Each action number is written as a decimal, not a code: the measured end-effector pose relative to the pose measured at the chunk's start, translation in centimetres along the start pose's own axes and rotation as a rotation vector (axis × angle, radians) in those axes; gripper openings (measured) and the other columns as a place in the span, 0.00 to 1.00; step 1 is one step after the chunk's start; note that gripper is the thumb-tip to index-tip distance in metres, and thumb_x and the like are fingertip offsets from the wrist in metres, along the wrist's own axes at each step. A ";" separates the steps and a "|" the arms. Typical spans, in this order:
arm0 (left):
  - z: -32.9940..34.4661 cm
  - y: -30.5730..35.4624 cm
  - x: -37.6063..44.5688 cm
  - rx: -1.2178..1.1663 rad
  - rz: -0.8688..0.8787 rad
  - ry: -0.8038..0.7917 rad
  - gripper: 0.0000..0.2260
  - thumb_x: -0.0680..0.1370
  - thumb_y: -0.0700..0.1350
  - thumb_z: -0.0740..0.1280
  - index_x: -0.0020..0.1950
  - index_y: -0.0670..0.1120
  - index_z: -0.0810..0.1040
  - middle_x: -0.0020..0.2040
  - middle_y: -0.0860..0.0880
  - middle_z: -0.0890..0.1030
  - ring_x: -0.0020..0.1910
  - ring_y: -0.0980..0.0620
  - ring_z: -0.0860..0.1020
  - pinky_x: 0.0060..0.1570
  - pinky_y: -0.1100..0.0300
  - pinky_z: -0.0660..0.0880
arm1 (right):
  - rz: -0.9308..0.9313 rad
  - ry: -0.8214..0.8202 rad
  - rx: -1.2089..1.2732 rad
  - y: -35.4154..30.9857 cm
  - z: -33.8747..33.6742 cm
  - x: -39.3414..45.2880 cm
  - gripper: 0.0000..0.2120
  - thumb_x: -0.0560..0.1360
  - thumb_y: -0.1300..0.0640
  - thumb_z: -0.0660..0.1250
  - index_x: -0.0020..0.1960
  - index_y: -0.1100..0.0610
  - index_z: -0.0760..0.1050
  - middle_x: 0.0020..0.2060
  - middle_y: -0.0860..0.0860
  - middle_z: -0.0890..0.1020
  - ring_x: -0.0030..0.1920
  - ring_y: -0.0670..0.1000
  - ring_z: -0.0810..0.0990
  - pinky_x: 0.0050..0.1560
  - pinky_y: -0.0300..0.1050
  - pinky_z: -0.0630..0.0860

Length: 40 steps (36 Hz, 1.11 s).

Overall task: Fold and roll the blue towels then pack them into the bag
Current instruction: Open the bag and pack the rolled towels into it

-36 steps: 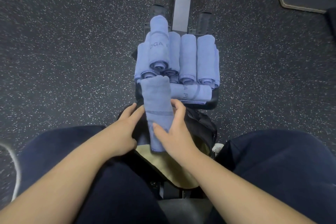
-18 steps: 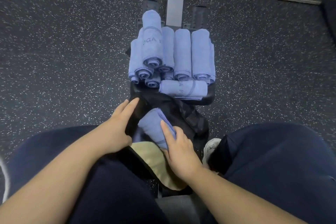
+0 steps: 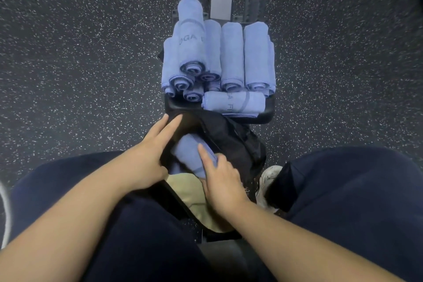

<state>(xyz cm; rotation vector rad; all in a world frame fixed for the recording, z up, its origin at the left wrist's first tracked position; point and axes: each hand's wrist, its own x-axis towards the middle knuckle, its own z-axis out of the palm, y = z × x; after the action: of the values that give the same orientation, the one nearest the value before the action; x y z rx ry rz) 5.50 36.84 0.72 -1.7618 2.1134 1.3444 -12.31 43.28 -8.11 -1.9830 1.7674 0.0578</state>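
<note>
- Towel [image 3: 191, 158], rolled and blue, sits partly inside the mouth of the black bag [image 3: 231, 142], which lies between the person's knees.
- Right hand [image 3: 220, 183] presses the roll with straight fingers, its grip flat and holding nothing.
- Left hand [image 3: 148, 153] rests straight-fingered on the bag's rim at 9 o'clock from the roll, its grip likewise uncurled.
- Stack of rolled towels [image 3: 217, 57] lies on the black bench [image 3: 266, 112] at 12 o'clock, just beyond the bag.

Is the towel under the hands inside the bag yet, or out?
Partly in: the rolled towel sits in the black bag mouth, its top exposed under the right hand.
</note>
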 end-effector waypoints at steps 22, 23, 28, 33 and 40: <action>1.1 -0.6 -0.6 0.088 0.110 -0.156 0.55 0.73 0.33 0.64 0.59 0.77 0.23 0.71 0.68 0.29 0.77 0.58 0.48 0.68 0.64 0.63 | 0.524 -0.199 0.662 -0.2 -1.4 5.1 0.18 0.80 0.49 0.59 0.59 0.62 0.76 0.55 0.61 0.80 0.58 0.60 0.78 0.58 0.46 0.73; 1.1 -0.7 -0.7 0.080 0.117 -0.164 0.55 0.73 0.33 0.64 0.58 0.78 0.23 0.71 0.69 0.29 0.76 0.60 0.46 0.69 0.66 0.61 | 0.535 -0.191 0.715 -0.2 -1.4 5.3 0.18 0.80 0.50 0.60 0.59 0.63 0.75 0.56 0.61 0.80 0.59 0.60 0.78 0.59 0.45 0.72; 0.9 -0.7 -1.0 0.092 0.135 -0.247 0.52 0.73 0.33 0.64 0.66 0.75 0.30 0.70 0.70 0.28 0.73 0.66 0.46 0.66 0.70 0.63 | 0.577 -0.177 0.871 -0.9 -1.3 6.0 0.22 0.81 0.51 0.60 0.68 0.65 0.68 0.66 0.61 0.73 0.67 0.58 0.71 0.64 0.42 0.64; 1.0 -0.6 -0.8 0.183 0.165 -0.285 0.39 0.74 0.33 0.62 0.78 0.58 0.49 0.68 0.69 0.31 0.71 0.67 0.40 0.59 0.83 0.43 | 0.589 -0.127 0.926 -1.9 -0.5 6.5 0.24 0.81 0.53 0.60 0.72 0.65 0.62 0.70 0.61 0.68 0.71 0.57 0.66 0.69 0.45 0.61; 0.8 0.4 -1.0 0.130 0.158 -0.286 0.44 0.75 0.33 0.64 0.67 0.58 0.31 0.57 0.74 0.31 0.52 0.87 0.30 0.53 0.87 0.37 | 0.622 -0.069 0.996 -2.7 1.1 6.3 0.30 0.80 0.55 0.61 0.76 0.63 0.52 0.73 0.61 0.61 0.73 0.57 0.60 0.70 0.42 0.56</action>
<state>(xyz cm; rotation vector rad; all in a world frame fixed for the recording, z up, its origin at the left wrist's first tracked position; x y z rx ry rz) 5.13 38.12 1.00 -1.2910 2.1581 1.3650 -8.38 37.96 -10.37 -0.7089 1.7764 -0.4533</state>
